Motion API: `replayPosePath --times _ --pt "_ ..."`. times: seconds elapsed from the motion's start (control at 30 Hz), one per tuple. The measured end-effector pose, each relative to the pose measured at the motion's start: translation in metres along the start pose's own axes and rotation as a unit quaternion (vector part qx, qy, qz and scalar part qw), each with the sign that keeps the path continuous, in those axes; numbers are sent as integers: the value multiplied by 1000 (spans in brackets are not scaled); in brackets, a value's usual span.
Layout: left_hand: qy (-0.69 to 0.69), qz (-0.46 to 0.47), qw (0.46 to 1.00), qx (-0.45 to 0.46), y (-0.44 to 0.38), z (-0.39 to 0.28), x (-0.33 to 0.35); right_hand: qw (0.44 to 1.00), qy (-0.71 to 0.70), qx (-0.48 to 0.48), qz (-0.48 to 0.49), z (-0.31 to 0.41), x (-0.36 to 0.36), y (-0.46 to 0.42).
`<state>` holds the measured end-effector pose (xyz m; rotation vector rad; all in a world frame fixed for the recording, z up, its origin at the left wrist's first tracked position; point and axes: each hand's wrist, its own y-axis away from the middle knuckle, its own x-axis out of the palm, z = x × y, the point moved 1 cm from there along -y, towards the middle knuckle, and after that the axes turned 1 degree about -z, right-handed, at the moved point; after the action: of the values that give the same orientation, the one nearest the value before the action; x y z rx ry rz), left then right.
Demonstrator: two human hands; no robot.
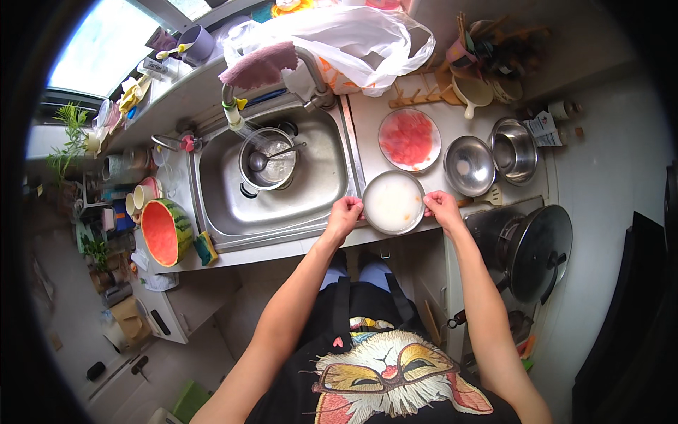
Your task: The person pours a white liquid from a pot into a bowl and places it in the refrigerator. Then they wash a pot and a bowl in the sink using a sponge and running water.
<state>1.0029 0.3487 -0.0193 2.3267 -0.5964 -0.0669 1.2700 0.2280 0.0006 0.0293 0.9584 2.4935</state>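
Note:
Between my hands a round metal bowl (393, 202) of whitish liquid, with small orange bits in it, is at the counter's front edge. My left hand (347, 216) grips its left rim, and my right hand (440, 208) grips the right rim. Just behind it lies a plate of red watermelon pieces (409, 140). Water runs from the faucet (233, 114) into a metal pot (267, 159) in the sink, where a ladle (258, 161) rests.
Two steel bowls (470, 166) (514, 151) and a slotted turner (495, 194) are at the right, near a lidded pan (540, 254) on the stove. Left of the sink (318, 175) stand a hollowed watermelon half (164, 232) and a sponge (205, 248). A white plastic bag (365, 42) lies behind.

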Motion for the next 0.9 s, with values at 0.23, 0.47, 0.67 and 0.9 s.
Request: replayPosePath --times 0.23,0.47,0.67,0.9 --pt "-97 -29 995 19 3 -9 6 1000 -16 -14 -19 -1 3 6" --pt "-127 -27 991 23 1 -4 8 999 -30 -20 -25 -9 0 9" --pt "-87 -16 996 33 8 -8 9 998 -35 -25 -34 2 -1 23" --pt "-17 41 998 39 32 -30 6 996 -62 -57 -17 20 -4 45"
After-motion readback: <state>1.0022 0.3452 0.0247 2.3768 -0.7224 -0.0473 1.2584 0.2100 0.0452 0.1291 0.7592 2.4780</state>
